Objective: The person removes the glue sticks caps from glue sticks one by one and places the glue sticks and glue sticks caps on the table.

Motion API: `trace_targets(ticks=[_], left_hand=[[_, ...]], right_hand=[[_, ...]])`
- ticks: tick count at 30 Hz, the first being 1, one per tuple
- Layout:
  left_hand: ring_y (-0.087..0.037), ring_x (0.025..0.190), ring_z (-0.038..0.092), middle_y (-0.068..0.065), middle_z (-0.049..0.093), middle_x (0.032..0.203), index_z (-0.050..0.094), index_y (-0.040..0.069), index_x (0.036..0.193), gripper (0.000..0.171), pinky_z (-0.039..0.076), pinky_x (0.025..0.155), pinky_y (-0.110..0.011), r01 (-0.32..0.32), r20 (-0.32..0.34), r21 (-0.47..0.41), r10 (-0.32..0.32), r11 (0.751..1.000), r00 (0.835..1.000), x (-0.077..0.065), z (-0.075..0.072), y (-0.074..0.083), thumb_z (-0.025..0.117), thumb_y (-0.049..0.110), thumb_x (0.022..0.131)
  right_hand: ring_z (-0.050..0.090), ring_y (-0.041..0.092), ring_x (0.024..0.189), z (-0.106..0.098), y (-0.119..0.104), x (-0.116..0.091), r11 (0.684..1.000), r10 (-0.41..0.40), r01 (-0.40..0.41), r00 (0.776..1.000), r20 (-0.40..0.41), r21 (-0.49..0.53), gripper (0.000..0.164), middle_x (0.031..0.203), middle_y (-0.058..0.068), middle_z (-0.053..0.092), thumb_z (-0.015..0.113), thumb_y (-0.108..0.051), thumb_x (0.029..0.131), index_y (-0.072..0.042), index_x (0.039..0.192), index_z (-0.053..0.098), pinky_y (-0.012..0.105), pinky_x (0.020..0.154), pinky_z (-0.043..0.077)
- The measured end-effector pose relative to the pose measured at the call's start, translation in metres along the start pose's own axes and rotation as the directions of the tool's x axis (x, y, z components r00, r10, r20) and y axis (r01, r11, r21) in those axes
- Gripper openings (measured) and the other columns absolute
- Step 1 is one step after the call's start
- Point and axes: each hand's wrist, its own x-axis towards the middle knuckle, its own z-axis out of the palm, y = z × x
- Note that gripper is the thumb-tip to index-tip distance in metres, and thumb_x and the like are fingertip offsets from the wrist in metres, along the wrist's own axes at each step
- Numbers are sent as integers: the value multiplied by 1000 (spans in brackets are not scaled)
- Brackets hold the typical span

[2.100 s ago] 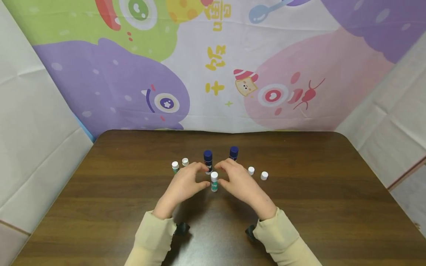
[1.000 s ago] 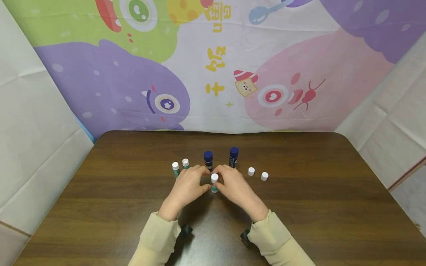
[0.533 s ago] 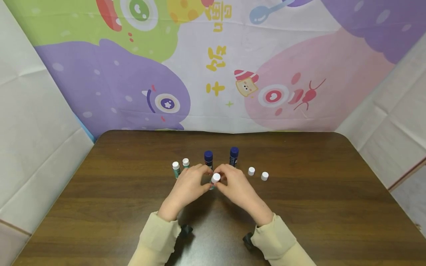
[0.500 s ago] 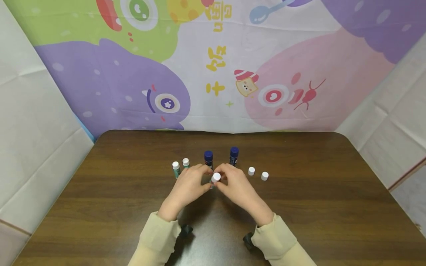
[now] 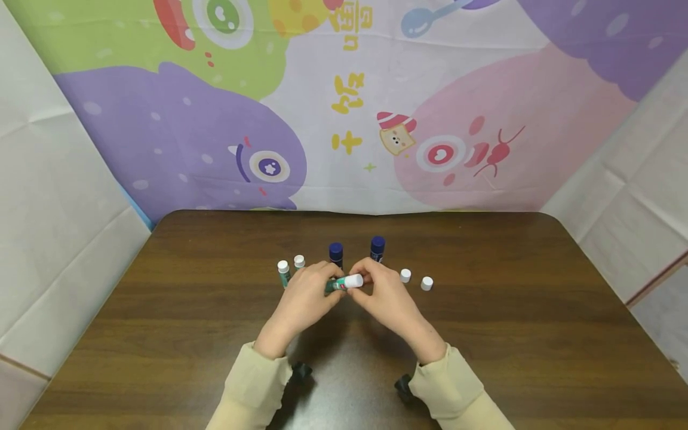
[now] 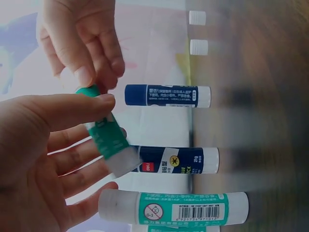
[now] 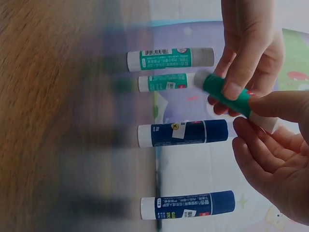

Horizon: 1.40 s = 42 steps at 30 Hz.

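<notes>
A green glue stick with a white cap (image 5: 353,280) lies almost level between the two hands in the head view. My left hand (image 5: 303,295) holds its green body between thumb and fingers. At the capped end, the thumb and fingertips of my right hand (image 5: 392,295) pinch the white cap. The left wrist view shows the green body (image 6: 108,137) slanting under the left thumb, its clear-white base end blurred. In the right wrist view the right thumb lies over the cap end of the glue stick (image 7: 231,96).
Two navy glue sticks, one left (image 5: 335,251) and one right (image 5: 377,248), stand upright behind the hands. Two green glue sticks with white tops (image 5: 283,272) stand by the left hand. Right of the right hand sit two small white caps (image 5: 405,275) on the brown wooden table (image 5: 510,334).
The glue stick stood upright on the table between the hands; it has been gripped, lifted and tipped over, its white cap now pointing right.
</notes>
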Motion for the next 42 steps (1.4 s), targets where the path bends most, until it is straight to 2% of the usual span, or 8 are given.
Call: trace_targets(ticks=[11,19,32,42], left_hand=[[-3,59,42,10,54,75,60,19,86,18,35,55,-20,25,-19,-29,-25,999,1000,1,-4,3,69,20,70],[-2,61,44,11,55,77,60,20,86,19,36,56,-19,2,-28,-18,-3,1000,1000,0,-7,6,69,20,70],[-3,68,50,11,56,78,60,20,87,21,38,60,-20,-44,-44,-16,44,999,998,1,-10,8,70,22,69],[1,67,47,14,54,77,60,21,87,20,39,59,-17,-34,-20,-51,33,998,999,-1,-13,7,69,23,70]], right_hand=[[52,2,74,-3,9,1,1000,25,-25,1000,1,-18,19,80,-10,54,65,-19,74,-19,87,52,22,64,43],[51,-2,78,-7,9,0,999,-30,30,999,13,-13,21,86,-15,52,66,-24,73,-22,91,55,20,67,44],[51,-1,77,-9,8,-1,995,-99,99,995,-11,2,17,84,-15,51,64,-24,74,-21,90,57,19,67,44],[50,-1,76,-11,6,0,991,-131,131,991,5,22,15,83,-14,52,64,-22,74,-21,89,59,18,67,44]])
